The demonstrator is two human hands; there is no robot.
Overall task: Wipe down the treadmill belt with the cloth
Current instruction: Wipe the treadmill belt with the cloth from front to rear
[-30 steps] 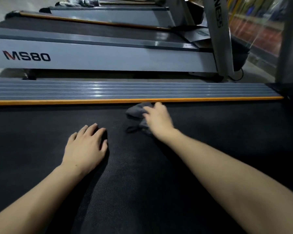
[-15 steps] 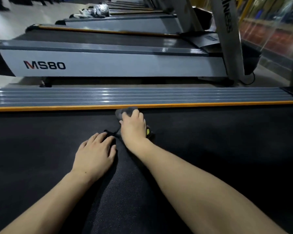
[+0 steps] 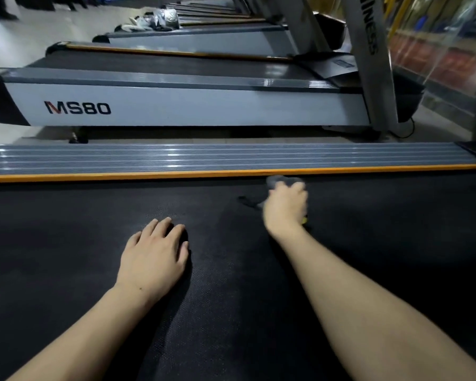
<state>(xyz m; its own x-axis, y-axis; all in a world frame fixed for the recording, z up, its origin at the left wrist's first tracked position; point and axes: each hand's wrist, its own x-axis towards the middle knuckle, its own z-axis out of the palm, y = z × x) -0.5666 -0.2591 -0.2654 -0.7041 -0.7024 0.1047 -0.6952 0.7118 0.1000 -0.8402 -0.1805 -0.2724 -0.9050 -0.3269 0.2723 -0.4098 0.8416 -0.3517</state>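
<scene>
The black treadmill belt (image 3: 66, 257) fills the lower part of the view. My right hand (image 3: 286, 207) presses a dark grey cloth (image 3: 279, 180) onto the belt close to the far orange edge strip; most of the cloth is hidden under the hand, and a dark strip of it trails left on the belt. A small yellow bit shows at the hand's right side. My left hand (image 3: 155, 257) lies flat on the belt, palm down, fingers slightly apart, holding nothing, nearer to me and left of the right hand.
A ribbed grey side rail (image 3: 176, 158) with an orange strip (image 3: 121, 176) borders the belt's far side. Beyond stands a grey treadmill marked MS80 (image 3: 77, 108), its upright post (image 3: 368, 64) at right. More treadmills and bagged items (image 3: 160, 19) lie farther back.
My right hand has slid the cloth to the right along the orange edge, after moving left half a second earlier. The left hand stays flat on the belt. The view tilted up slightly.
</scene>
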